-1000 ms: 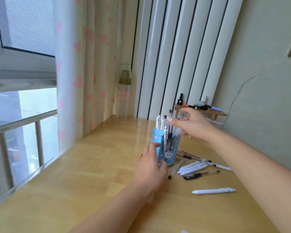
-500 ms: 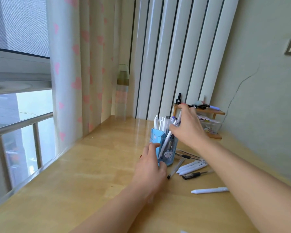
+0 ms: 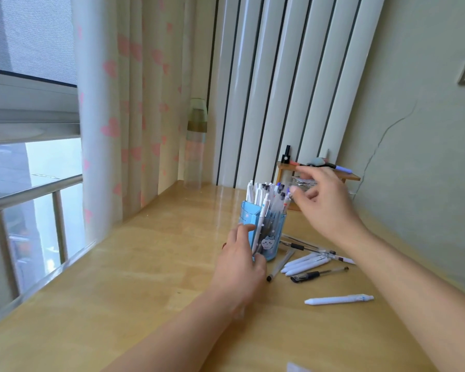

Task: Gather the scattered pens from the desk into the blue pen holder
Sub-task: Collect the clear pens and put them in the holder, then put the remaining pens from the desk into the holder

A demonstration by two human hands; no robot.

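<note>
Faintly, cat cartoon (image 3: 268, 242) on blue holder (image 3: 273, 229)

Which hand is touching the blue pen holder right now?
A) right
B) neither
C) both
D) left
D: the left hand rests against the side of the blue pen holder, while the right hand is open in the air beside the pen tops.
</note>
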